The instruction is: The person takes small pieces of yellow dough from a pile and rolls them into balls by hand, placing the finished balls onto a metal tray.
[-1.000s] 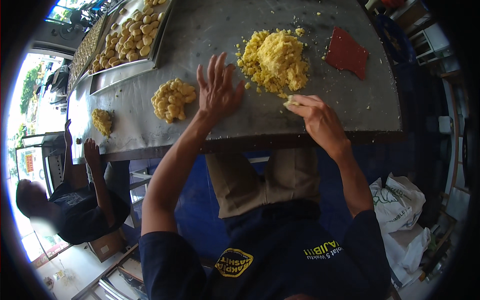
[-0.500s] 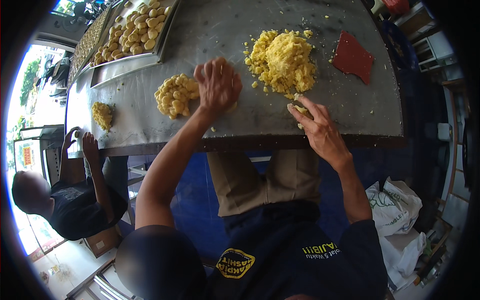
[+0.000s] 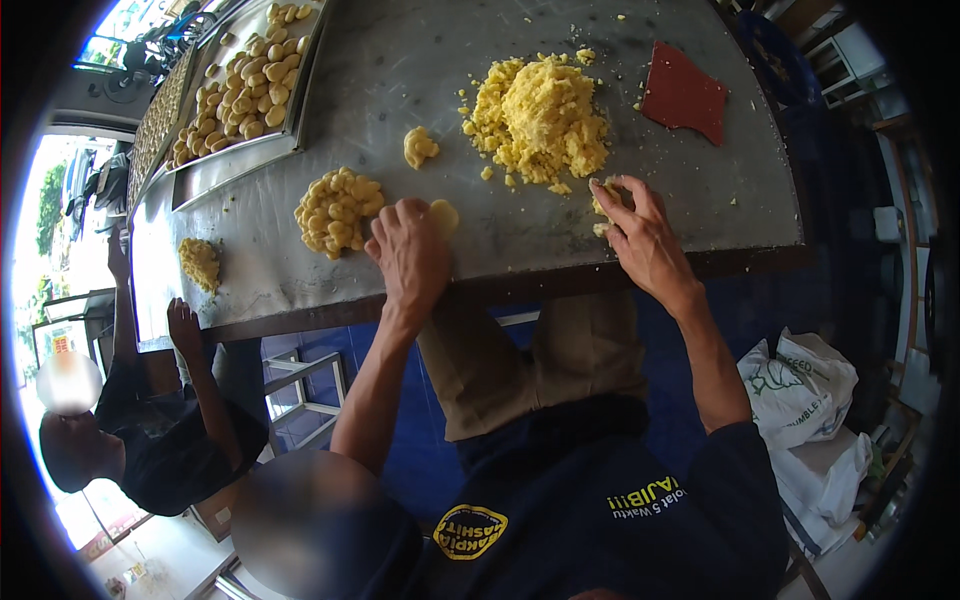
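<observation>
**Q:** Specify the surface and the room.
**A:** A blue floor [image 3: 415, 420] lies below a grey metal table [image 3: 370, 100]. A co-worker [image 3: 185, 450] is at the table's left end. White bags [image 3: 795, 390] stand at the right.

**Q:** Specify edges and working room.
**A:** The dark front edge [image 3: 740, 262] runs past the person's knees. A rimmed tray [image 3: 235, 172] of dough pieces occupies the far left. Bare metal separates the yellow crumb mound [image 3: 545, 115] from the dough heap [image 3: 338, 212]. A red sheet [image 3: 684, 94] lies right of the mound.

**Q:** Report markings.
**A:** The dark shirt [image 3: 570, 490] bears a yellow-bordered badge plus yellow and white lettering. The upper bag bears green and dark print.

**Q:** Report hand status.
**A:** Right hand [image 3: 642, 235]: fingers bent, crumb at the fingertips, near the mound; grip cannot be determined. Left hand [image 3: 412, 258]: fingers curled downward against a flattened dough disc [image 3: 445, 217]; the fingertips are hidden, so grip cannot be determined. A small dough lump [image 3: 420, 148] lies between heap and mound.
</observation>
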Tool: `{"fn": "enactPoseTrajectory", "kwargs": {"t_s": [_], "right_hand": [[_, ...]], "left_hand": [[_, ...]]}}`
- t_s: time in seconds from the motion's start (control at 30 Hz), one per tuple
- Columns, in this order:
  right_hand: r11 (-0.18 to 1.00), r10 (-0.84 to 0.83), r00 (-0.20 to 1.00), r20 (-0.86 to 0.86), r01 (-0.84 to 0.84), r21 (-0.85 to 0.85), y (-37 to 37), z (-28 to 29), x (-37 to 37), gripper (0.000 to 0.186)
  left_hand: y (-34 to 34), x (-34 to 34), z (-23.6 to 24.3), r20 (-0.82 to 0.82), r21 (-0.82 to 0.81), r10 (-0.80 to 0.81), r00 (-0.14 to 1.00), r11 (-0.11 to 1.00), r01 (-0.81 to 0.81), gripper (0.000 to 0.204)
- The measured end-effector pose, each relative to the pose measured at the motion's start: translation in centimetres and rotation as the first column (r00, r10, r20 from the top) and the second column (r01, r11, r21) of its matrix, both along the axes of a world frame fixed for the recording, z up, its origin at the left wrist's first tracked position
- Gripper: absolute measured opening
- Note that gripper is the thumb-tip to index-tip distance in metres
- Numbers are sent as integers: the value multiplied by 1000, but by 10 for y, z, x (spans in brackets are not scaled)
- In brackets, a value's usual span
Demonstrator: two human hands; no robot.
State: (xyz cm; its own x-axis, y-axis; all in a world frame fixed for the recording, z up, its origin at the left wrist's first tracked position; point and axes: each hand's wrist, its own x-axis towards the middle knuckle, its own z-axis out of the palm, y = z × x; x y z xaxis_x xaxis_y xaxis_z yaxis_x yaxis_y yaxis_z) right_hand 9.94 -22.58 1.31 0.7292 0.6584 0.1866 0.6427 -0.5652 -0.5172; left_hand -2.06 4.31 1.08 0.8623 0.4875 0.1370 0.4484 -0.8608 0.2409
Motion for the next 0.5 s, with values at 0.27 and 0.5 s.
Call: {"fn": "enactPoseTrajectory", "kwargs": {"t_s": [0.27, 0.5], "right_hand": [[989, -61, 998, -27, 64, 132, 14, -6, -1, 51], [897, -75, 989, -130, 124, 425, 59, 6, -27, 42]], "left_hand": [[-25, 13, -6, 344, -786, 214, 914, 598, 156, 26], [-83, 39, 3, 332, -854, 130, 934, 463, 239, 31]]}}
